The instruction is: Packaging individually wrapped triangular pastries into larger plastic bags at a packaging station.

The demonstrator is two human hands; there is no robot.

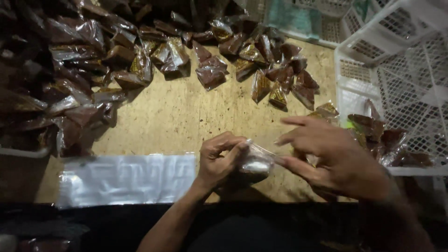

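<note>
- Nearest to the camera, a small clear plastic packet [255,163] is held between both hands, just above the front edge of the wooden table [186,116].
- The left hand [219,158] is curled around the packet, with the thumb and fingers pressed on its left end.
- The right hand [336,158] is placed against the right end; its lower fingers touch the plastic, while the upper fingers are spread apart and hold nothing.
- The step in hand is judged to be the closing or folding of this packet; what is inside cannot be told, because the plastic is blurred.
- For the next move, a firm pinch of the right fingers on the loose plastic seems to be needed, so that the packet is not let open.
- To the left of the hands, a flat stack of empty clear bags [128,179] is laid on the table edge.
- To the right, a white plastic crate [396,88] is seen, with some brown packets [373,128] lying in it.
- Farther away, a large heap of filled brown packets [93,65] is spread over the back and left of the table.
</note>
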